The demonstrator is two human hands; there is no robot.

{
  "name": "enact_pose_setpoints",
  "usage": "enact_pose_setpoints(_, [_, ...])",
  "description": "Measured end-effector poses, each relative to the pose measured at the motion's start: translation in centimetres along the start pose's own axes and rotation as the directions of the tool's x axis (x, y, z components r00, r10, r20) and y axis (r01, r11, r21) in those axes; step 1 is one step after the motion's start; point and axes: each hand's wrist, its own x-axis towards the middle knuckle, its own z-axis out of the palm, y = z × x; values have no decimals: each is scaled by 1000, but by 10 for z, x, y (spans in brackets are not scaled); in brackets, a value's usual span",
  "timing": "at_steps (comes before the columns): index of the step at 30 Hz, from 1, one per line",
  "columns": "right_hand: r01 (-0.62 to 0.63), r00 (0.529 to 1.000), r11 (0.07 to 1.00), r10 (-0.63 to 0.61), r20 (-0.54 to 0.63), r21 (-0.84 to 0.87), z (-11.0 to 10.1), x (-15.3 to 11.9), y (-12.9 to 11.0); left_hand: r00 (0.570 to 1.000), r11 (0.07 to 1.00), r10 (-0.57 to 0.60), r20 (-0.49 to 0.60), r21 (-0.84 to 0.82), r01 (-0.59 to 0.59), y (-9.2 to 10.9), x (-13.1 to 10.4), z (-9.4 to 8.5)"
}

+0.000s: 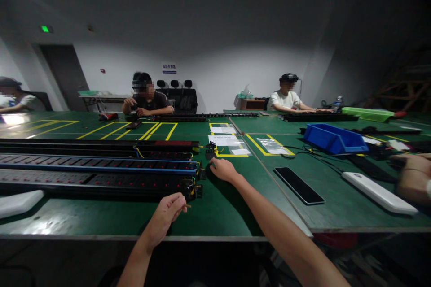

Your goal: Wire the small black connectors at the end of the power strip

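Observation:
My left hand [167,211] is closed in a pinch on a small yellowish-brown piece [188,206], whose tip sticks out past the fingers. It is in front of the near end of a long black strip with red dots [134,182]. Stretched further forward, my right hand [223,170] has its bent fingers a little apart, beside a small black part [211,154]; whether they touch it I cannot tell. Beyond the strip's end are a blue-edged strip [101,162] and a black rail [101,147], with yellow wires at their right ends.
A dark phone [298,185], a white long case [379,193] and a blue bin [335,139] lie to the right, with black cables between. Another person's hand [415,175] is at the right edge. Several people sit around the green table [256,208]. A white object [20,204] lies left.

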Motion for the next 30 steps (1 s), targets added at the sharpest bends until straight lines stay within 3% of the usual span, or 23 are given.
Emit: enact_pose_setpoints(30, [-2,1000,1000,3,-16,11,1,-1,0,1000,1000,7,2,8,-7,0,1,0])
